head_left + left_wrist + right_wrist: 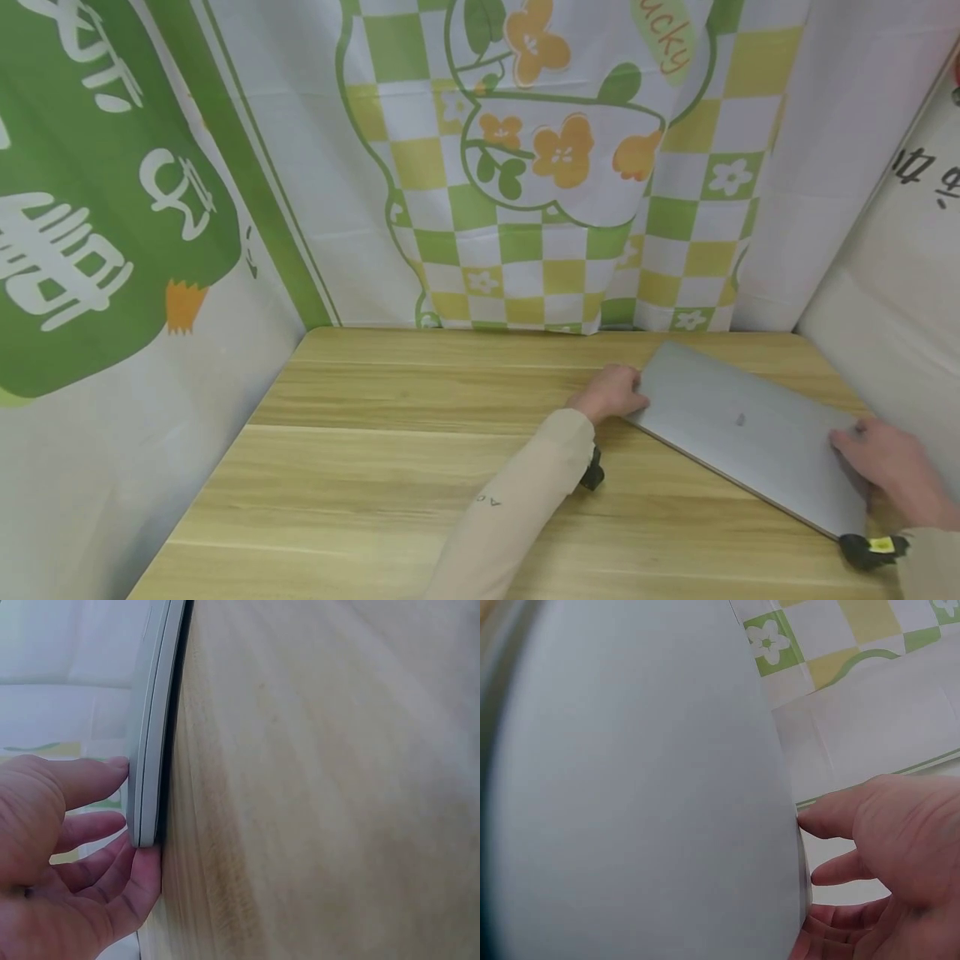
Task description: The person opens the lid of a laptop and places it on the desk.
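Note:
A closed grey laptop lies aslant at the right side of the wooden table, a small dark logo on its lid. At its left end, my left hand grips the edge. The left wrist view shows that thumb against the lid side of the laptop and fingertips at its underside. My right hand holds the opposite short end, thumb on the lid edge. Curled fingers of this hand reach beneath the rim in the right wrist view, their tips partly hidden by the laptop.
The wooden table stretches left and forward of the laptop. A printed cloth with checks and flowers hangs along its back edge. More cloth hangs at the left and right. A black wrist camera sits under the left sleeve.

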Action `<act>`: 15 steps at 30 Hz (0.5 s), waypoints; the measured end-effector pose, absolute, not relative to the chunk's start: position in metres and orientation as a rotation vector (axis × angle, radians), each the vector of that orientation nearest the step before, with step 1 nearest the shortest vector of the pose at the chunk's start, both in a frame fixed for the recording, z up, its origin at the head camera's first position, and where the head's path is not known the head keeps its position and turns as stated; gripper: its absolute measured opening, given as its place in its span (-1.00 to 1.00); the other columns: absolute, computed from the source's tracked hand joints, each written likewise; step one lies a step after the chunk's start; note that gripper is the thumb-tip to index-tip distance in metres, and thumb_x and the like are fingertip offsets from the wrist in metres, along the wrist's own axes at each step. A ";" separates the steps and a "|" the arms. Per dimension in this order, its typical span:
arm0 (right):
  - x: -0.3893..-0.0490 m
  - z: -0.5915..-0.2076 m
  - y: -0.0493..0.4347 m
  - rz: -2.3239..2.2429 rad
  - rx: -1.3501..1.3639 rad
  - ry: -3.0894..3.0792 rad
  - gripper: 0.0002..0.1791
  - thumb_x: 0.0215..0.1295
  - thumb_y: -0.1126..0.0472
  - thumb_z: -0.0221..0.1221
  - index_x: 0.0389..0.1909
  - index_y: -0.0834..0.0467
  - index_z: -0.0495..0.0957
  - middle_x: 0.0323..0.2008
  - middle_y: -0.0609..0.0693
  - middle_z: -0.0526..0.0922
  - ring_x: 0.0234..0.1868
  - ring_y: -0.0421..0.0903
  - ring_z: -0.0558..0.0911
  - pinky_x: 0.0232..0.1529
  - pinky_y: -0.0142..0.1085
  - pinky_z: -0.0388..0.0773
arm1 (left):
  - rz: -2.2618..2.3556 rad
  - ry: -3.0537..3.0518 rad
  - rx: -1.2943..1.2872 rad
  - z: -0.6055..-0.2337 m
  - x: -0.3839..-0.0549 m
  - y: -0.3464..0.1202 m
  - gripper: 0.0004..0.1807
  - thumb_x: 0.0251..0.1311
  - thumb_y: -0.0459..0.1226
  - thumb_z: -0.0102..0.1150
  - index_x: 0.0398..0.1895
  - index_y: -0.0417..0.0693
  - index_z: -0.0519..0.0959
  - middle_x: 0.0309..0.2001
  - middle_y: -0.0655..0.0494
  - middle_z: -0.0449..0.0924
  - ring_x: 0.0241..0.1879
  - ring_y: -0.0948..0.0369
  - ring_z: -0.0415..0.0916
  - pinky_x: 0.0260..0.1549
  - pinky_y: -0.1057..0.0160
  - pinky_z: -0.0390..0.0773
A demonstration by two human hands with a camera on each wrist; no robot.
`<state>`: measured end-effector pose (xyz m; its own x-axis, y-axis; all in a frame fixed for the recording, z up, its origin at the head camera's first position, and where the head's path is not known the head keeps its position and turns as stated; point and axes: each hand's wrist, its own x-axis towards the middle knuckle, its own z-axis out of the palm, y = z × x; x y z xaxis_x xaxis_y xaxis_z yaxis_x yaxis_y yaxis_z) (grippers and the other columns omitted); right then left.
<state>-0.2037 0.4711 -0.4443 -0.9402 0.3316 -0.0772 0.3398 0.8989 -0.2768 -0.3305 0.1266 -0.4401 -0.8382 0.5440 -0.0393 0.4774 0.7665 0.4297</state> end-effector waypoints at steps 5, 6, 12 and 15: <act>-0.204 -0.446 0.472 -0.457 0.489 3.060 -0.30 0.36 0.09 0.00 0.07 0.76 0.21 0.03 0.71 0.33 -0.01 0.59 0.40 -0.12 0.23 0.52 | 0.632 2.797 0.806 -0.439 -0.330 0.125 -0.55 0.27 -0.08 0.23 0.17 -0.07 0.57 0.15 0.12 0.62 0.07 0.28 0.55 0.03 0.41 0.54; -0.205 -0.447 0.472 -0.457 0.489 3.061 -0.29 0.36 0.08 0.01 0.07 0.75 0.20 0.02 0.70 0.33 -0.01 0.58 0.40 -0.12 0.23 0.52 | 0.638 2.798 0.808 -0.440 -0.330 0.124 -0.55 0.28 -0.08 0.23 0.16 -0.07 0.57 0.15 0.11 0.62 0.07 0.28 0.56 0.02 0.41 0.54; -0.207 -0.448 0.470 -0.427 0.487 3.102 -0.33 0.35 0.10 0.01 0.03 0.75 0.23 -0.02 0.69 0.37 -0.07 0.57 0.44 -0.16 0.21 0.53 | 0.662 2.803 0.815 -0.442 -0.331 0.121 -0.62 0.26 -0.10 0.25 0.06 -0.09 0.62 0.00 0.12 0.67 -0.15 0.32 0.54 -0.17 0.44 0.54; -0.208 -0.449 0.469 -0.421 0.497 3.111 -0.34 0.33 0.12 0.01 0.04 0.74 0.23 -0.04 0.68 0.38 -0.08 0.56 0.45 -0.15 0.21 0.53 | 0.661 2.808 0.822 -0.443 -0.332 0.121 -0.61 0.26 -0.10 0.25 0.08 -0.09 0.61 0.01 0.12 0.68 -0.11 0.31 0.56 -0.13 0.45 0.54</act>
<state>-0.2084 0.4686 -0.4491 -0.9504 0.3110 -0.0050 0.3011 0.9160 -0.2653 -0.3316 0.1209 -0.4429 -0.8406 0.5416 -0.0128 0.4790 0.7541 0.4494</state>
